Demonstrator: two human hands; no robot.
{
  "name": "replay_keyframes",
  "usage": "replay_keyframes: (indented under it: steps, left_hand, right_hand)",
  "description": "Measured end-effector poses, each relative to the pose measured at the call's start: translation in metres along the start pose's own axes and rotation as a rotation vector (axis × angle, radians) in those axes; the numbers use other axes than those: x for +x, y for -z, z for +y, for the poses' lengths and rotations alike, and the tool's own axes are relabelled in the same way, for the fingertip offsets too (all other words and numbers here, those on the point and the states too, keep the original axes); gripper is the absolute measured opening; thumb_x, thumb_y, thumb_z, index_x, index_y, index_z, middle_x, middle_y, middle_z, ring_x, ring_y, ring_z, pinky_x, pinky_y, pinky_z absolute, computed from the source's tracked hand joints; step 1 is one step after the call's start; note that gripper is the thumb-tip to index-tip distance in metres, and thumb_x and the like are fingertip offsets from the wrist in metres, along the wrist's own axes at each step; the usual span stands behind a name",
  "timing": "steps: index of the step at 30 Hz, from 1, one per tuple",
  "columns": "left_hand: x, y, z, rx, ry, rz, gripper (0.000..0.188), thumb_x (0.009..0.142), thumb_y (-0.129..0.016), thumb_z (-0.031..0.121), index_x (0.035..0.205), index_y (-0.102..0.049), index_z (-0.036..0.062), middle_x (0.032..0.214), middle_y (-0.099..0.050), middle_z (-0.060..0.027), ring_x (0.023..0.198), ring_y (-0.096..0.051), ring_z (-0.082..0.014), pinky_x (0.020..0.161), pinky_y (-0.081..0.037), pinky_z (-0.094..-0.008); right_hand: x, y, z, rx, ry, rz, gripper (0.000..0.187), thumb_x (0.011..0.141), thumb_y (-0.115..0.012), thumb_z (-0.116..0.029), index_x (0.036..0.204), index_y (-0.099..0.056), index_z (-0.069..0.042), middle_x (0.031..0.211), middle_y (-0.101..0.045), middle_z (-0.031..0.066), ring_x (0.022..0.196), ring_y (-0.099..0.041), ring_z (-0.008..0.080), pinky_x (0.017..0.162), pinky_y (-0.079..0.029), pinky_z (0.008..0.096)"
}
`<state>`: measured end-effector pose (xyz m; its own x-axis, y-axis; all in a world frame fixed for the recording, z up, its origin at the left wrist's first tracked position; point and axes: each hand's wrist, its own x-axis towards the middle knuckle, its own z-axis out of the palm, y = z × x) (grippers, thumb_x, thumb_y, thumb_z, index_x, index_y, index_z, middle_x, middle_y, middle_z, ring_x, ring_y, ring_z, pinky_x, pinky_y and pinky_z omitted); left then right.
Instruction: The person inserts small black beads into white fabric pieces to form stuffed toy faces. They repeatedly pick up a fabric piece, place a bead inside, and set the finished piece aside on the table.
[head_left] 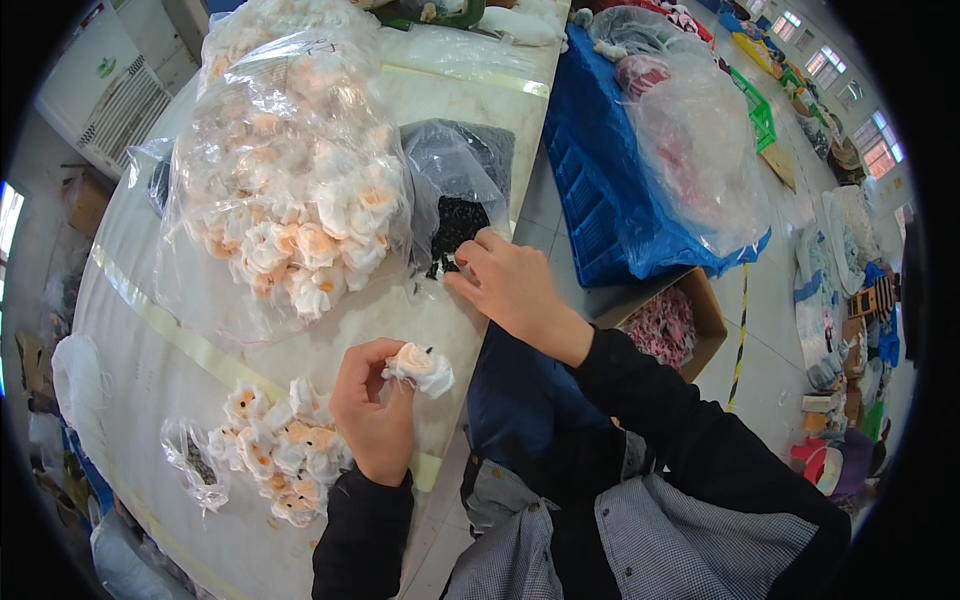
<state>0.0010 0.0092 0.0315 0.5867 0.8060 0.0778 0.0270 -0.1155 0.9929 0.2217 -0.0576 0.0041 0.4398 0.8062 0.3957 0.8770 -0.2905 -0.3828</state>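
Inspector: Your left hand (372,410) sits closest to you, raised over the white table (190,300). Its fingers are closed on a small white and peach plush piece (420,367), pinched between thumb and fingertips just above the table's near edge.

Operator: And my right?

Inspector: Your right hand (505,285) reaches forward to the small clear bag of black bits (455,232) lying on the table. Thumb and forefinger are pressed together at the bag's mouth; whether they hold one of the bits, I cannot tell, since it is too small to see.

Operator: What else lies around?

Inspector: Just left of your left hand, a loose pile of finished plush pieces (280,450) rests on the table, with a small crumpled bag (195,462) beside it. Beyond it, a large clear sack of the same pieces (290,180) takes up the middle of the table, touching the black-bit bag. Off the table on your right stand a blue crate (600,190) lined with plastic and a cardboard box (675,320) of pink items on the floor.
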Motion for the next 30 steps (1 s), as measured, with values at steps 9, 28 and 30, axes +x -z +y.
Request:
replay_keyframes:
  steps: [9, 28, 30]
  left_hand:
    - [-0.003, -0.002, -0.005, 0.009, 0.027, 0.003, 0.025, 0.086, -0.064, -0.012, 0.110, -0.067, -0.0030, 0.105, -0.068, -0.0072, 0.096, -0.067, -0.0150, 0.088, -0.054, -0.0281]
    - [-0.002, -0.005, -0.015, 0.105, 0.023, 0.055, 0.020, 0.082, -0.067, -0.008, 0.101, -0.069, -0.0006, 0.100, -0.070, -0.0099, 0.089, -0.069, -0.0200, 0.081, -0.055, -0.0302]
    - [-0.003, -0.005, -0.016, 0.124, 0.031, 0.073, 0.020, 0.082, -0.068, -0.008, 0.100, -0.070, -0.0010, 0.100, -0.070, -0.0100, 0.087, -0.069, -0.0196, 0.080, -0.055, -0.0298]
  right_hand:
    - [0.005, -0.010, 0.001, -0.077, 0.054, -0.056, 0.015, 0.091, -0.075, -0.026, 0.095, -0.068, -0.013, 0.087, -0.064, 0.0027, 0.072, -0.070, 0.0286, 0.058, -0.055, 0.0424]
    - [-0.022, 0.019, -0.020, 0.489, 0.059, -0.068, 0.010, 0.095, -0.065, -0.016, 0.088, -0.061, -0.009, 0.082, -0.062, 0.0103, 0.069, -0.067, 0.0306, 0.057, -0.050, 0.0432]
    - [-0.039, 0.033, -0.029, 0.528, 0.279, -0.140, 0.010, 0.094, -0.066, -0.015, 0.087, -0.061, -0.009, 0.081, -0.062, 0.0103, 0.068, -0.066, 0.0304, 0.057, -0.050, 0.0420]
